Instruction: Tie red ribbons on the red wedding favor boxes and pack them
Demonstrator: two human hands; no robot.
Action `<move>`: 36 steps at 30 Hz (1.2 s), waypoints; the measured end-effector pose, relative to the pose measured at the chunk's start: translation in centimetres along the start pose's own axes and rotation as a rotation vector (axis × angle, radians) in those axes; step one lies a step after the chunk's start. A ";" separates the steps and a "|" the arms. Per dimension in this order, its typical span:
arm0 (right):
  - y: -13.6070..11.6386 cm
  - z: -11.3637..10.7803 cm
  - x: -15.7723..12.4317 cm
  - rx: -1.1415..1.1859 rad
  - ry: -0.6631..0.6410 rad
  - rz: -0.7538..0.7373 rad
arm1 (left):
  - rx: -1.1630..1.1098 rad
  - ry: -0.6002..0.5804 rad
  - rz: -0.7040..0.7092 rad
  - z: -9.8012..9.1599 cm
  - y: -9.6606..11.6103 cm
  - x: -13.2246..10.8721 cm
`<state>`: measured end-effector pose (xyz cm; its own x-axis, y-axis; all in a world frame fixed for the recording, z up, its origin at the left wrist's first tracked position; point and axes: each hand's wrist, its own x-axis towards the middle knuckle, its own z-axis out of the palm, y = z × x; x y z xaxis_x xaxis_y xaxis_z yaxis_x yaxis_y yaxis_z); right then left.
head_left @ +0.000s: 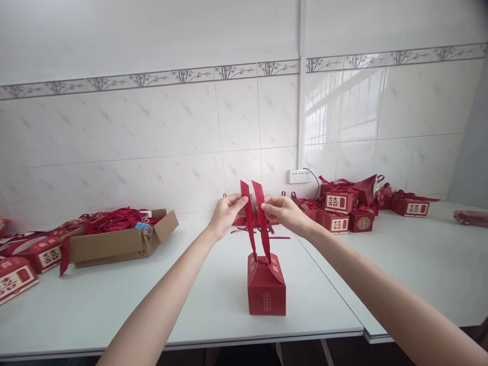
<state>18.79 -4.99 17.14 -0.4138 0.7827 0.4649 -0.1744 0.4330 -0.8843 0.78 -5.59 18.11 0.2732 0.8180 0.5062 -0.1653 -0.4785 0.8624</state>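
A red paper gift box [267,295] stands upright near the table's front edge, its curved top flaps folded in. From its top rise the two ends of a red ribbon [264,234], held up side by side. My left hand [229,211] pinches the left end between thumb and fingers. The right end is pinched in my right hand [284,211] at about the same height. Both tips stick up above my fingers, cut at a slant. Where the ribbon meets the box, I cannot make out whether it is knotted.
A brown cardboard box [110,249] full of red ribbons stands at left, beside more red boxes [49,254]. Red boxes [337,203] are piled at back right, near a wall power strip [300,176]. A seam crosses the white table [213,305].
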 end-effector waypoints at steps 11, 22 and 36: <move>0.5 0.5 0.4 0.038 0.103 -0.051 | 0.258 0.206 0.117 0.8 -0.6 0.4; 0.2 0.4 -0.2 -0.032 0.098 -0.059 | -0.077 -0.010 -0.030 1.6 -0.1 -0.1; -0.1 1.6 -0.7 -0.072 0.331 -0.088 | 0.089 -0.015 -0.021 2.0 0.2 -0.3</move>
<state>17.68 -6.31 16.77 -0.0861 0.8384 0.5382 -0.1278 0.5264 -0.8406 2.55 -6.55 18.13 0.2901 0.8238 0.4871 -0.0747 -0.4880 0.8697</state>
